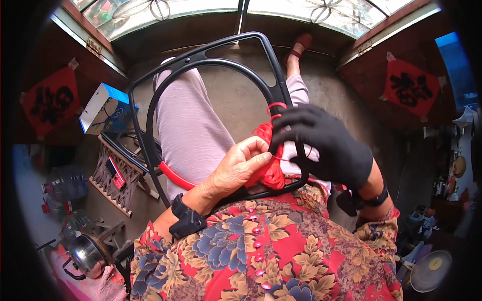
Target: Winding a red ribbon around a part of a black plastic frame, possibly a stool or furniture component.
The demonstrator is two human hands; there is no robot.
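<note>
A black stool-like frame [219, 62], with a curved inner hoop, rests across my lap. Red cord [273, 176] is bunched in a bundle at its right bar, and a few turns of it wrap around that bar above. My bare left hand [240, 168] pinches a strand of the cord beside the bundle, thumb against forefinger. Black-gloved, my right hand [326, 143] curls over the right bar, its fingertips close to my left fingers. A thin strand runs to its thumb side; the fingers partly cover the bar and the cord.
A red band [175, 176] covers the frame's lower left. To the left stand a folding stool [108, 173] with a red phone-like device [115, 173] on it, a blue-white box [107, 110], plastic bottles [65, 183] and a metal kettle [88, 255]. A lidded pan [431, 271] lies at lower right.
</note>
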